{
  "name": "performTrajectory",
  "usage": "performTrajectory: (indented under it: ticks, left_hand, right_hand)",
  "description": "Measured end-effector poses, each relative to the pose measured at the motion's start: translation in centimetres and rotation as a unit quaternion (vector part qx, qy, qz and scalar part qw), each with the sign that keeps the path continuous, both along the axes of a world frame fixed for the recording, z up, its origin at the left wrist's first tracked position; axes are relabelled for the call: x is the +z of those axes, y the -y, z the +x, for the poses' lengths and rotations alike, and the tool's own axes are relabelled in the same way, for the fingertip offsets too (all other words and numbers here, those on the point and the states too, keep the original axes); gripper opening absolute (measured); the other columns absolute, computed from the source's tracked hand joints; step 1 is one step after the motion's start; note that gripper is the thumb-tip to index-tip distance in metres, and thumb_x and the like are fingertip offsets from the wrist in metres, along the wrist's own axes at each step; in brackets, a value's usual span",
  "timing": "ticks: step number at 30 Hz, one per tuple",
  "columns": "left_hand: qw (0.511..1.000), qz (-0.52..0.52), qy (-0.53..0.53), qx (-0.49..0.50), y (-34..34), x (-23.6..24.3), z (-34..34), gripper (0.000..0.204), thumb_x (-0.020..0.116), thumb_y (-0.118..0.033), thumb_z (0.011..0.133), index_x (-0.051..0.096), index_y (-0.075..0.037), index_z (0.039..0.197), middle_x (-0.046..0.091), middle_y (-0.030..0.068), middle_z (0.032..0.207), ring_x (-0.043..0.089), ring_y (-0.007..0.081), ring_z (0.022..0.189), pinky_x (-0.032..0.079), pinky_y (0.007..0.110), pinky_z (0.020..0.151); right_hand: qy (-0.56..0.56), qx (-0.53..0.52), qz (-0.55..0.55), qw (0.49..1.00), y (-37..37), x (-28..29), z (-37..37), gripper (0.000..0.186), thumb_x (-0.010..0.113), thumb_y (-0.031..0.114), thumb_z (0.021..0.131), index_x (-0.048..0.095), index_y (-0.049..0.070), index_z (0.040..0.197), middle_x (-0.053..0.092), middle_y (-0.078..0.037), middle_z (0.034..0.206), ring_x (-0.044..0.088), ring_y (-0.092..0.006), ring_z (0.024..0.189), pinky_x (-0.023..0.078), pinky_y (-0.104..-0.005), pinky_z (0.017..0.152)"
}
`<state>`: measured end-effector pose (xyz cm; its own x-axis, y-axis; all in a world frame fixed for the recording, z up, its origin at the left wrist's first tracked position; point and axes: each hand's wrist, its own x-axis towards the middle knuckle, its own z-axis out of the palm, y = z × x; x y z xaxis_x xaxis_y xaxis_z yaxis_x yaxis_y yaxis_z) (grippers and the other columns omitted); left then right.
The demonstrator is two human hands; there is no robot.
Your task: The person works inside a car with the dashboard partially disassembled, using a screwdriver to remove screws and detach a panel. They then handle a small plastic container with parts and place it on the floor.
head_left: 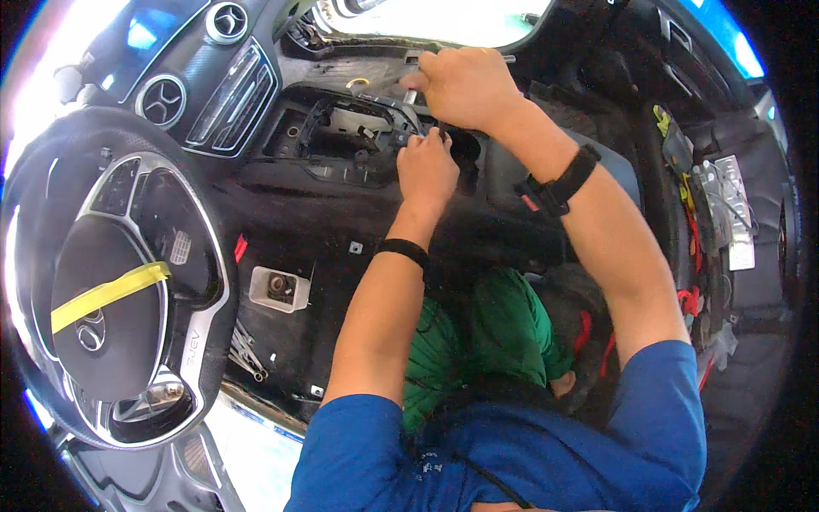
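Note:
My right hand is closed round the handle of a silver socket wrench. Its bar shows on both sides of the fist, and a shaft drops from the left end toward the centre console. Just below, my left hand has its fingers bent together at the console's right side, beside a dark round cup recess. What those fingertips pinch is hidden. Left of them lies the console's opened-up middle, with bare brackets and a pale part inside.
A steering wheel with yellow tape fills the left. On the dark floor stand a white tray holding a small round part and, nearer, several metal wrenches. A silver perforated plate and red straps lie at the right.

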<state>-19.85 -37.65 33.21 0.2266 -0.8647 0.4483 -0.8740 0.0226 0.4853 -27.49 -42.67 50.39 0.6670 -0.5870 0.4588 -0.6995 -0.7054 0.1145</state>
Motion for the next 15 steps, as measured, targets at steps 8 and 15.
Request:
performTrajectory:
  ticks: [8, 15]
  left_hand:
    - [0.999, 0.029, 0.026, 0.001, 0.5, -0.3, 0.4, 0.022, 0.057, -0.026, 0.100, 0.064, -0.005, 0.105, 0.071, 0.0155, 0.094, 0.066, 0.0350, 0.096, 0.049, 0.049, 0.081]
    - [0.999, -0.006, 0.033, -0.006, 0.7, -0.9, 0.6, 0.029, 0.059, -0.032, 0.100, 0.069, -0.004, 0.103, 0.072, 0.0147, 0.089, 0.066, 0.0332, 0.098, 0.050, 0.048, 0.081]
  right_hand:
    - [0.068, -0.052, 0.014, 0.996, -1.1, -0.9, 1.6, 0.035, 0.062, 0.044, 0.093, 0.080, 0.014, 0.089, 0.077, -0.011, 0.087, 0.076, -0.0283, 0.081, 0.059, -0.0425, 0.070]
    - [0.111, -0.004, 0.007, 0.994, -0.6, -0.3, -0.2, 0.050, 0.067, 0.047, 0.095, 0.071, 0.000, 0.078, 0.067, -0.013, 0.064, 0.068, -0.0246, 0.058, 0.049, -0.0389, 0.053]
